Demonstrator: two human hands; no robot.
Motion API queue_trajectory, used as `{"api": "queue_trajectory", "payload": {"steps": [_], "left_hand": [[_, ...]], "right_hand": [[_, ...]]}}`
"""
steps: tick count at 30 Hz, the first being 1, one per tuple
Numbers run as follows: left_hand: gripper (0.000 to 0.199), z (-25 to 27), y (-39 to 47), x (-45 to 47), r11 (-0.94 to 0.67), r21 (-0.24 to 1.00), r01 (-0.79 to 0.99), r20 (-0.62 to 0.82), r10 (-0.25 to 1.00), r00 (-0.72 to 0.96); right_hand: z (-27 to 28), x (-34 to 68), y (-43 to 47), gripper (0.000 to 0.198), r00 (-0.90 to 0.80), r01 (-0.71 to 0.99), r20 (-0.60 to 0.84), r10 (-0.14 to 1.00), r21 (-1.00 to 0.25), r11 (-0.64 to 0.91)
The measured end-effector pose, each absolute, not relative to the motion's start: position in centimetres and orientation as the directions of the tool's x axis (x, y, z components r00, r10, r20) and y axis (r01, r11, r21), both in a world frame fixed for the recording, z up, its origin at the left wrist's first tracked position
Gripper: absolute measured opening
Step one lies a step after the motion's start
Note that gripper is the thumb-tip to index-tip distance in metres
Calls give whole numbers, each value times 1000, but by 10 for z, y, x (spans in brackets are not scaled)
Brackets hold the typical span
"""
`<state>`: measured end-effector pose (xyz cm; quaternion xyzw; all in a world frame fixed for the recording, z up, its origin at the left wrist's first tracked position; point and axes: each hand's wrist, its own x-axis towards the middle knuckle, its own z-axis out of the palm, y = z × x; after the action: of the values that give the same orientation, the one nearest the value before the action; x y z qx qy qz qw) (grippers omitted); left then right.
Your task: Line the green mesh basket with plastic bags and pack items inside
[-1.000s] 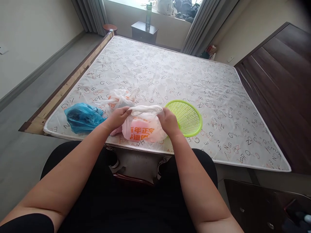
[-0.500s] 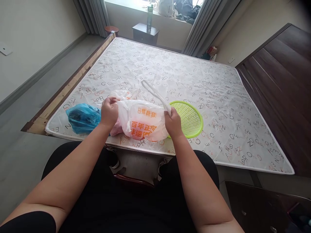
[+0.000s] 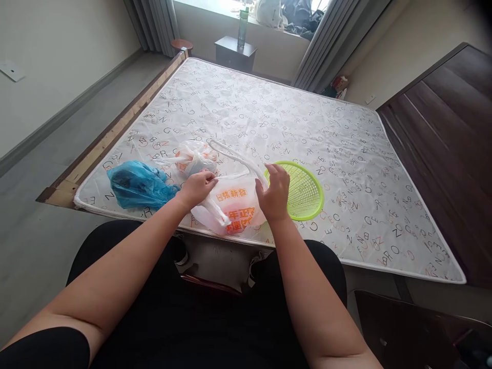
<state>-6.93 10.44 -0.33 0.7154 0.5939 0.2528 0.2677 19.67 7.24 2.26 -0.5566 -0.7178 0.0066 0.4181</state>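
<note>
On near edge of letter-printed mattress (image 3: 361, 154), white plastic bag (image 3: 242, 197) with orange characters lay slumped. Left hand (image 3: 198, 188) pinched plastic at bag's upper left, thumb and fingertips together. Right hand (image 3: 274, 192) was at bag's upper right, thumb and fingers apart, near looped handle (image 3: 251, 165); could not tell whether they touched. Blue plastic bag (image 3: 138, 185) lay farther left; 2nd white bag (image 3: 196, 156), top bunched, sat behind left hand; lime-green mesh basket (image 3: 303, 189) lay beside right hand.

Left grip (image 3: 198, 187) pinched, right grip (image 3: 274, 192) loosely spread
</note>
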Motion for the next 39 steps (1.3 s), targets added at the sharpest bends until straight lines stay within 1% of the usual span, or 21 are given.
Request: {"api": "queue_trajectory", "payload": {"steps": [2,4,6,8,10,12,14,16,18,20,22,24,26,29,31,33,34,36,38,39], "left_hand": [[29,1,105,-68,-78,747,661,-34,987,155],[32,5,105,-67,-48,811,583,-78,979,189],[35,8,104,-66,8,880,475,-134,963,232],[36,11,103,-64,132,936,327,-224,938,263],[33,14,100,-63,272,949,160,-308,908,284],[33,18,97,-60,371,928,-8,-351,884,308],[34,22,93,-58,427,892,-151,-364,874,322],[32,25,92,-56,462,853,-243,-372,864,338],[27,25,91,-55,484,827,-288,-374,854,361],[24,24,92,-55,486,814,-317,-365,854,371],[23,23,93,-55,475,812,-338,-362,865,346],[21,24,93,-55,477,810,-342,-373,868,327],[18,27,91,-55,496,802,-332,-385,855,347],[19,30,89,-55,519,804,-292,-396,832,388],[21,31,91,-58,508,815,-280,-393,839,376],[24,30,97,-62,451,839,-305,-364,881,301],[25,28,101,-66,394,859,-328,-336,916,219],[27,23,111,-77,227,903,-365,-257,966,-36],[26,18,122,-90,64,927,-369,-186,934,-305],[26,16,126,-97,12,930,-368,-168,904,-393]], "right_hand": [[28,192,67,38,-82,825,610,788,-402,397],[34,186,61,37,-158,824,617,771,-348,448],[39,180,56,36,-250,792,633,733,-302,531],[41,175,52,35,-342,723,645,684,-284,630],[42,170,47,33,-389,646,653,650,-311,698],[42,165,42,31,-391,591,653,649,-363,721],[42,159,38,30,-409,541,632,658,-413,733],[41,152,36,32,-474,489,573,668,-460,741],[37,147,37,37,-554,471,471,686,-502,725],[32,144,40,41,-587,533,324,742,-535,656],[26,144,44,44,-550,650,162,819,-533,542],[21,145,48,46,-496,749,48,867,-482,455],[19,146,51,45,-480,796,21,877,-409,445],[19,146,54,32,-493,821,36,869,-311,479],[23,148,54,26,-504,824,28,863,-284,491],[27,150,53,20,-535,797,35,844,-311,518],[30,152,53,17,-560,769,52,827,-340,542],[36,154,52,16,-617,697,95,782,-397,598],[40,155,51,18,-655,653,99,749,-425,627],[41,156,50,20,-667,656,61,742,-425,624]]}}
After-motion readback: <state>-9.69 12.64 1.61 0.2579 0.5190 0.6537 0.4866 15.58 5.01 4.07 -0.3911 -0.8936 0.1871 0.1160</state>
